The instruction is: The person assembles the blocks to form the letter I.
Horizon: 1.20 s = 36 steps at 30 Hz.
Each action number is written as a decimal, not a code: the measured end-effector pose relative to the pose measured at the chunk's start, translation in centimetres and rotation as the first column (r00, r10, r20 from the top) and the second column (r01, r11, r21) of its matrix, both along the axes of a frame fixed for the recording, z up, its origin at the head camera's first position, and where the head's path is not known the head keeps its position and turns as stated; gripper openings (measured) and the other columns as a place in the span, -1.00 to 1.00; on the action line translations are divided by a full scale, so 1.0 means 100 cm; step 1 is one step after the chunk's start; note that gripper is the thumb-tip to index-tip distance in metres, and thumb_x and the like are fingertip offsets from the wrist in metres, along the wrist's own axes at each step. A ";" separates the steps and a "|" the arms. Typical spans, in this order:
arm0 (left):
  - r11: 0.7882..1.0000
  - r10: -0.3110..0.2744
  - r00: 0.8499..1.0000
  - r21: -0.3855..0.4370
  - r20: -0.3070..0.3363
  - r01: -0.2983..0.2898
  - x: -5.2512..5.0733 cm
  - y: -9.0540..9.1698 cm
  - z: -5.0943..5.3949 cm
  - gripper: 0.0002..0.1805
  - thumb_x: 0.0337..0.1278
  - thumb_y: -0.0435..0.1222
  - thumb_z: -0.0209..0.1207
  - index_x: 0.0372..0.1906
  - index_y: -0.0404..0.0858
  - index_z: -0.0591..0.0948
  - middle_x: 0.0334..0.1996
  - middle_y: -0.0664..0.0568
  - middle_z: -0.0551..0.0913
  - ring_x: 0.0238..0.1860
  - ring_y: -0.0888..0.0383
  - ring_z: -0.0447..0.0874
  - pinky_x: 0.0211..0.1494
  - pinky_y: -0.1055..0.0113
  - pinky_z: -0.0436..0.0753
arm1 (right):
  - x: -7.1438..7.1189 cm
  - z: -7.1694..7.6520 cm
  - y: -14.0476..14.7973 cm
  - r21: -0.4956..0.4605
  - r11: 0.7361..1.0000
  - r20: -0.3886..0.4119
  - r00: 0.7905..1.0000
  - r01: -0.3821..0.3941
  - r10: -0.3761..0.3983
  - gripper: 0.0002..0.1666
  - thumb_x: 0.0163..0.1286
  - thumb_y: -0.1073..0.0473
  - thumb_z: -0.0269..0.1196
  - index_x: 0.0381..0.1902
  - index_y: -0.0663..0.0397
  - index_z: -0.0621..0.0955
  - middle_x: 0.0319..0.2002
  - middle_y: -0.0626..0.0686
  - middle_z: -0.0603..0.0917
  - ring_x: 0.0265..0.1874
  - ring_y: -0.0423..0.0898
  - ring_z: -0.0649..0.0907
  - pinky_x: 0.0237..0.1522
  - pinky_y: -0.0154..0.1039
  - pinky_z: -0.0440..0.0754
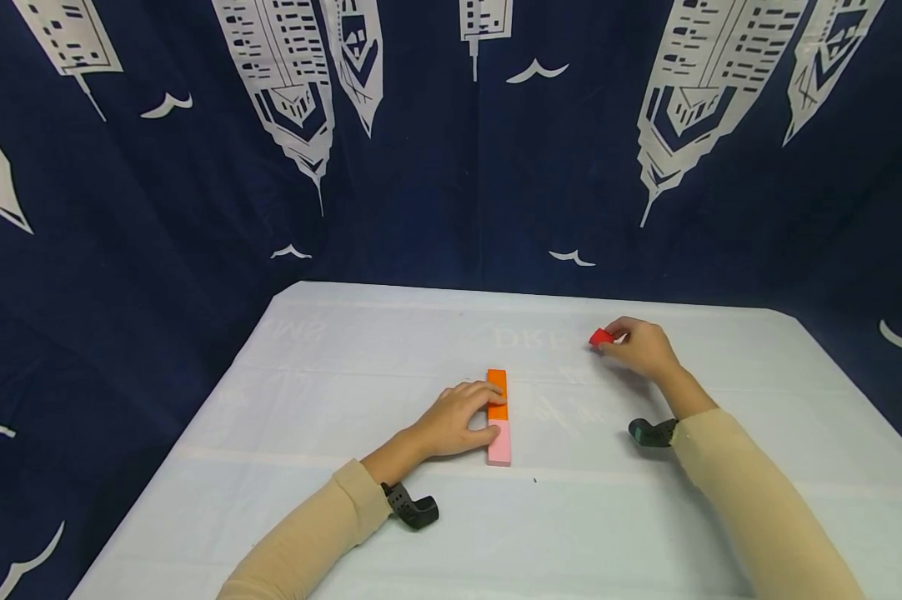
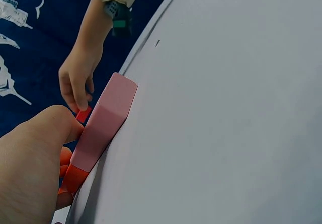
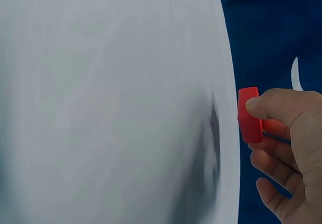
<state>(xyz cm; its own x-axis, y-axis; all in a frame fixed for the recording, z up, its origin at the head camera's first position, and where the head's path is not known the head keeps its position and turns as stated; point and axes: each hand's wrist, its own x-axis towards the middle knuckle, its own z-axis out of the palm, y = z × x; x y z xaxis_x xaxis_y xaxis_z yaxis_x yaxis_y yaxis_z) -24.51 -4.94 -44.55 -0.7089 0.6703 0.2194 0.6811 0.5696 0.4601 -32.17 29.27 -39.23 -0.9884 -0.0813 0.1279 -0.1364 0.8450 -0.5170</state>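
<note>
On the white table, an orange block (image 1: 498,383) and a pink block (image 1: 499,454) lie end to end in a straight row. My left hand (image 1: 454,421) rests against this row from its left side, with fingers over the orange block and the thumb on the pink one near the joint. In the left wrist view the pink block (image 2: 108,118) shows large beside the thumb. Farther back on the right, my right hand (image 1: 642,350) pinches a small red block (image 1: 601,337) between thumb and fingers. The red block (image 3: 250,115) appears raised off the table.
The white tablecloth (image 1: 271,500) covers the whole table, and its far edge runs behind the right hand. A dark blue curtain (image 1: 436,208) with white building prints hangs behind. A tiny dark speck (image 1: 535,480) lies near the pink block.
</note>
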 end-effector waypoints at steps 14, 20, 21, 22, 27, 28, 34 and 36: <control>1.000 -0.004 1.000 -0.001 0.000 0.004 0.000 -0.001 0.000 -0.50 0.22 -0.08 0.13 0.23 -0.16 0.50 0.28 0.06 0.45 0.38 0.09 0.26 0.35 0.05 0.27 | -0.008 0.002 -0.041 0.006 0.997 -0.017 0.997 -0.078 0.078 -0.60 0.24 0.15 0.31 -0.05 0.32 0.62 -0.15 0.23 0.66 -0.36 0.04 0.50 -0.38 -0.19 0.45; 1.000 0.000 1.000 -0.014 0.008 0.000 0.000 0.000 0.001 -0.49 0.22 -0.07 0.13 0.25 -0.15 0.49 0.29 0.08 0.44 0.38 0.10 0.26 0.36 0.07 0.25 | -0.009 0.002 -0.058 0.000 0.992 -0.029 0.992 -0.126 0.126 -0.63 0.22 0.18 0.33 -0.07 0.31 0.64 -0.16 0.21 0.68 -0.36 0.03 0.51 -0.36 -0.19 0.46; 1.000 0.001 1.000 -0.015 0.010 -0.001 0.000 -0.001 0.001 -0.49 0.22 -0.07 0.13 0.25 -0.15 0.49 0.29 0.08 0.44 0.38 0.10 0.25 0.36 0.07 0.25 | -0.009 0.002 -0.061 -0.002 0.991 -0.029 0.991 -0.130 0.130 -0.64 0.22 0.18 0.33 -0.08 0.31 0.65 -0.17 0.21 0.68 -0.36 0.03 0.51 -0.36 -0.19 0.46; 1.000 0.002 1.000 -0.016 0.009 -0.002 0.000 0.000 0.001 -0.49 0.22 -0.07 0.13 0.25 -0.14 0.49 0.29 0.08 0.44 0.38 0.10 0.25 0.36 0.07 0.25 | -0.008 0.003 -0.063 -0.002 0.991 -0.027 0.991 -0.133 0.133 -0.64 0.22 0.18 0.33 -0.08 0.30 0.65 -0.17 0.20 0.68 -0.36 0.03 0.51 -0.36 -0.19 0.46; 1.000 0.004 1.000 -0.021 0.006 -0.004 -0.001 0.000 0.000 -0.49 0.22 -0.07 0.12 0.25 -0.14 0.49 0.29 0.08 0.44 0.38 0.10 0.25 0.37 0.06 0.25 | -0.009 0.003 -0.073 -0.005 0.988 -0.023 0.988 -0.152 0.152 -0.65 0.22 0.18 0.34 -0.08 0.28 0.66 -0.17 0.19 0.68 -0.35 0.03 0.51 -0.35 -0.19 0.47; 1.000 0.004 1.000 -0.021 0.006 -0.004 -0.001 0.000 0.000 -0.49 0.22 -0.07 0.12 0.25 -0.14 0.49 0.29 0.08 0.44 0.38 0.10 0.26 0.36 0.06 0.25 | -0.009 0.003 -0.075 -0.004 0.987 -0.026 0.987 -0.158 0.158 -0.65 0.21 0.19 0.34 -0.08 0.28 0.66 -0.17 0.19 0.68 -0.35 0.03 0.51 -0.35 -0.20 0.47; 1.000 0.006 1.000 -0.022 0.021 -0.005 -0.002 0.000 0.000 -0.49 0.23 -0.06 0.11 0.25 -0.13 0.49 0.29 0.08 0.44 0.38 0.10 0.26 0.37 0.06 0.24 | -0.009 0.000 -0.084 0.001 0.981 -0.046 0.980 -0.192 0.192 -0.68 0.20 0.20 0.37 -0.11 0.26 0.67 -0.20 0.17 0.69 -0.39 0.01 0.52 -0.35 -0.20 0.47; 1.000 0.006 1.000 -0.020 0.023 -0.006 -0.001 0.000 0.000 -0.49 0.23 -0.06 0.11 0.25 -0.13 0.49 0.29 0.08 0.44 0.38 0.10 0.26 0.37 0.06 0.24 | -0.008 0.000 -0.087 0.001 0.979 -0.050 0.978 -0.204 0.204 -0.68 0.19 0.21 0.37 -0.11 0.26 0.67 -0.20 0.17 0.69 -0.39 0.00 0.52 -0.34 -0.20 0.48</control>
